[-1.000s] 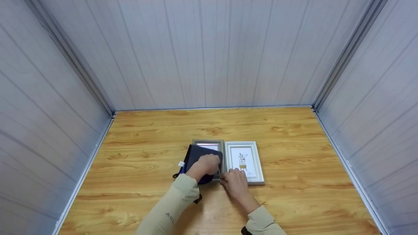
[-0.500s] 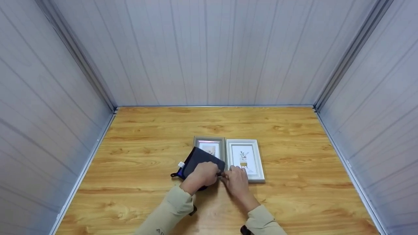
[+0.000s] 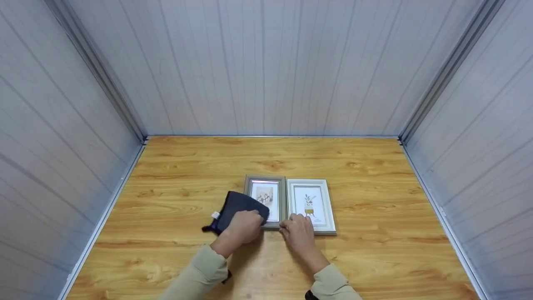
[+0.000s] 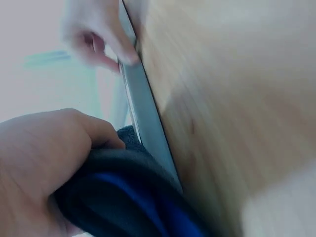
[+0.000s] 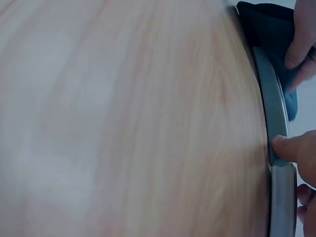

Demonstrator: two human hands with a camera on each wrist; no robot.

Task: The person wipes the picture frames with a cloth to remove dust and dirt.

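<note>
A dark folded cloth [image 3: 238,207] with a white tag, a loop and blue lining [image 4: 163,207] is gripped by my left hand [image 3: 242,226]. It lies over the lower left part of a grey-brown picture frame [image 3: 283,193], hiding that corner. My right hand [image 3: 300,233] holds the frame's near right corner, its thumb [image 5: 284,144] against the front edge and its other fingers curled over the top. Butted against it on the right is a white picture frame [image 3: 332,208] with a plant print, its lower left corner partly covered by the right hand.
Both frames lie flat on a wood-grain table [image 3: 179,179]. Pale panelled walls [image 3: 266,75] enclose the table at the back and on both sides.
My left hand has drawn the cloth left across the grey-brown frame, uncovering more of its picture. The right hand stays at the near corner.
</note>
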